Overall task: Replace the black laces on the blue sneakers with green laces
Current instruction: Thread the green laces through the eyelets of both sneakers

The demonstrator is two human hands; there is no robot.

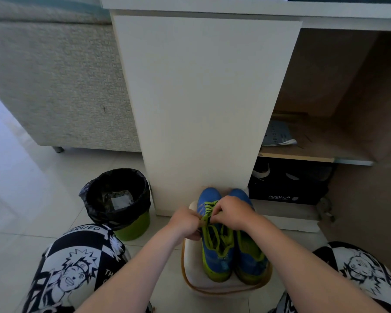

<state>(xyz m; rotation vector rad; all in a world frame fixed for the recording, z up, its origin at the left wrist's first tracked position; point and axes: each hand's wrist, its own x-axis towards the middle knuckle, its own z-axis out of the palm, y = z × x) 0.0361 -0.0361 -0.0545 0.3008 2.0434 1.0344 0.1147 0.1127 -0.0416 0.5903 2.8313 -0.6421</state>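
Green lace point(215, 239) pinched by left hand point(185, 221), right hand point(231, 213), fingers curled.

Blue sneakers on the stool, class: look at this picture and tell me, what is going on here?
A seated person is lacing blue sneakers with green soles, standing side by side on a white padded stool. The left grip and right grip both pinch a bright green lace above the sneaker nearer the black-lined green bin. Green lace already crosses that sneaker's front; the other's lacing is mostly hidden.
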